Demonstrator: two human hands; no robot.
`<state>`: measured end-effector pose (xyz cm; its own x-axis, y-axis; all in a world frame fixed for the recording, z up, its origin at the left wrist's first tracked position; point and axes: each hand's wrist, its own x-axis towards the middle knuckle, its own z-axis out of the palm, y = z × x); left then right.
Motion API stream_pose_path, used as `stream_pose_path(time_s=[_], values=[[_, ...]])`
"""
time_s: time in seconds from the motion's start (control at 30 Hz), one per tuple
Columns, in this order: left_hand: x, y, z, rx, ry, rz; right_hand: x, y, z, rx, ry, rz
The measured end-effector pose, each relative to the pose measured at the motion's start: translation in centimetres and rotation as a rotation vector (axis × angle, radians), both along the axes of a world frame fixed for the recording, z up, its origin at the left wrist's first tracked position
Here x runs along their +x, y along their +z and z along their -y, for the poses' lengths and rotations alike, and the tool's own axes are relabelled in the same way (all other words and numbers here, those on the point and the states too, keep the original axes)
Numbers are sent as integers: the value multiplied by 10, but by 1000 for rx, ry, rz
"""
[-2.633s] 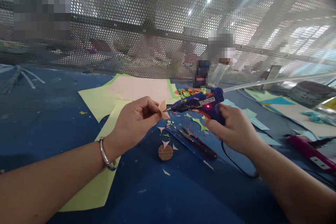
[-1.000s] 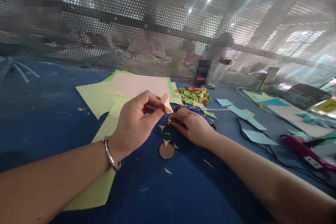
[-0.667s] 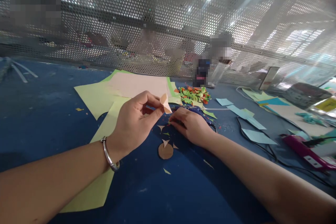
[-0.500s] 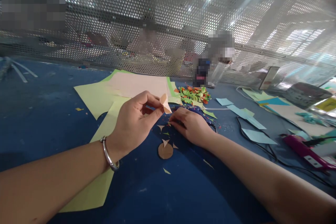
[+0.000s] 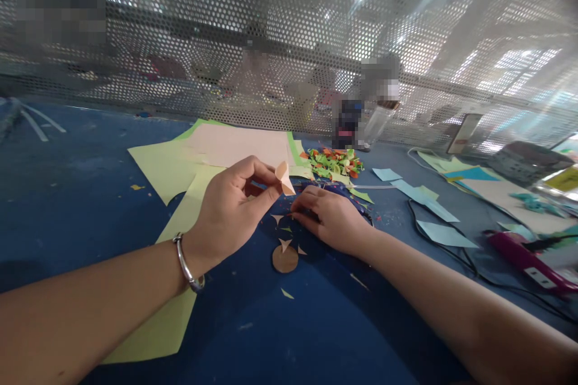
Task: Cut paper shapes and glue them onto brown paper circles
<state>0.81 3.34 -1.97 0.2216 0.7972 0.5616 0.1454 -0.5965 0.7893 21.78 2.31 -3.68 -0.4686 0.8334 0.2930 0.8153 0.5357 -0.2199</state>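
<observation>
The left hand (image 5: 239, 204) pinches a folded peach paper piece (image 5: 285, 180) above the blue table (image 5: 244, 328), near the centre; the right hand (image 5: 332, 216) is low and just to its right, fingertips close together, though I cannot tell whether they grip anything; a blue glue gun (image 5: 339, 189) lies on its far side, mostly hidden; the step in hand seems to be steadying the folded piece while the right fingers work near the peach scraps (image 5: 277, 219); the next move probably calls for a light left pinch.

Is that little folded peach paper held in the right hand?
No, it is the left hand that pinches the folded peach paper between thumb and fingers.
</observation>
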Motion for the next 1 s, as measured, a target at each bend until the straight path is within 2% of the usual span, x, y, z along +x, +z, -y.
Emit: stream_pose_path(time_s=[0.23,0.43,0.6,1.0], values=[[-2,-2,1,8,-28,-39,7,12,8,60,8,-187],[-1,-2,3,33,-88,-108,13,22,22,105,-48,-412],[2,-2,4,10,-52,-140,8,26,33,158,-85,-567],[6,-1,10,61,-1,-204,-7,29,41,251,-91,-585]])
